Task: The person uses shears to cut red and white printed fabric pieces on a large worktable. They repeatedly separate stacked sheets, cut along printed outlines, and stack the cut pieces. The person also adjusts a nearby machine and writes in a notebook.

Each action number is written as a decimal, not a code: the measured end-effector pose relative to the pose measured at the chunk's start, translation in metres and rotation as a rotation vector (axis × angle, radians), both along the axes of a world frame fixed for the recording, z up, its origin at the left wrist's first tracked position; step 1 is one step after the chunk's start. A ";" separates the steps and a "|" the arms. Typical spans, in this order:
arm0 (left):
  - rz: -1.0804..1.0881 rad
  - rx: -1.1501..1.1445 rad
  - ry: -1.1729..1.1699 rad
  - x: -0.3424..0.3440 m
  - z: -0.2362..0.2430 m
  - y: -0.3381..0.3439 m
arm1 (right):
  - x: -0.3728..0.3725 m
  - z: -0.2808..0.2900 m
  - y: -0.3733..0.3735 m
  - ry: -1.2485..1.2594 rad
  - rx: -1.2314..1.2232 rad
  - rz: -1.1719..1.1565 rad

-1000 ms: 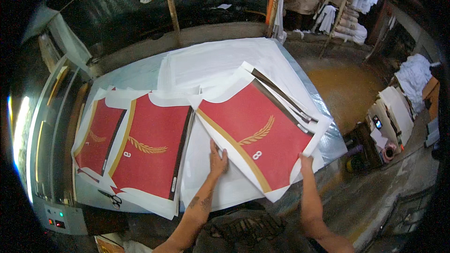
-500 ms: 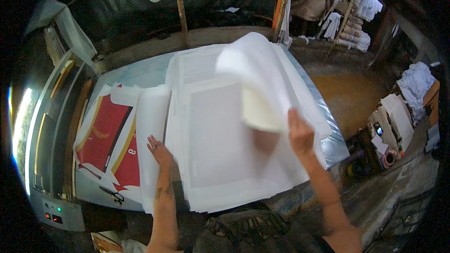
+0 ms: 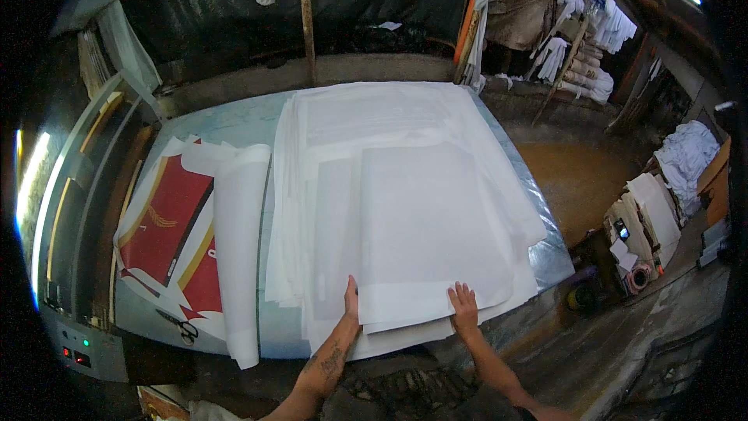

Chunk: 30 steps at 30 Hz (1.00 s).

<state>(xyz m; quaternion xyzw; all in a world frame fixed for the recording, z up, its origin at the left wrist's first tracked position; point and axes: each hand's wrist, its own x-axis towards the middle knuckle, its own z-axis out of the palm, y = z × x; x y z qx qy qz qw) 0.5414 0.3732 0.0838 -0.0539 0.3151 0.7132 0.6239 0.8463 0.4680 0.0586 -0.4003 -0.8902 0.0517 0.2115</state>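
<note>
My left hand (image 3: 351, 301) rests at the lower left corner of a blank white sheet (image 3: 421, 218) on a stack of pale paper, its fingers stretched along the edge. My right hand (image 3: 463, 305) lies on the sheet’s lower edge with fingers spread. To the left, red printed jersey-shaped pieces (image 3: 160, 218) with gold trim are partly covered by a loosely curled white sheet (image 3: 239, 265). Black-handled scissors (image 3: 187, 331) lie at the front left of the pale blue table (image 3: 292, 343).
A long machine (image 3: 86, 210) with a small control box (image 3: 82, 352) borders the table’s left. Wooden posts (image 3: 308, 31) and dark sheeting stand behind. A bench with papers (image 3: 654, 210) and a heap of white cloth (image 3: 686, 156) is at right, beside hanging white cloths (image 3: 608, 27) farther back.
The printed piece I held at the right has been turned out of sight under white paper. My right hand has come down to the front edge; my left hand has moved right to the stack.
</note>
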 end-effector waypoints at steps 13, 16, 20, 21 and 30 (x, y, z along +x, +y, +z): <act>-0.545 -0.133 0.344 -0.026 0.004 0.004 | 0.006 0.000 -0.002 -0.138 -0.056 0.059; -0.464 -0.267 0.433 -0.027 0.017 -0.022 | -0.003 0.003 -0.003 -0.138 -0.014 0.132; -0.460 -0.467 0.457 -0.059 -0.009 -0.051 | -0.027 0.004 -0.026 -0.209 0.004 0.215; -0.442 -0.452 0.452 -0.067 -0.019 -0.063 | -0.033 0.003 -0.035 -0.220 -0.026 0.223; -0.101 -0.541 1.649 -0.086 -0.034 -0.076 | -0.047 0.029 -0.058 -0.263 0.027 0.205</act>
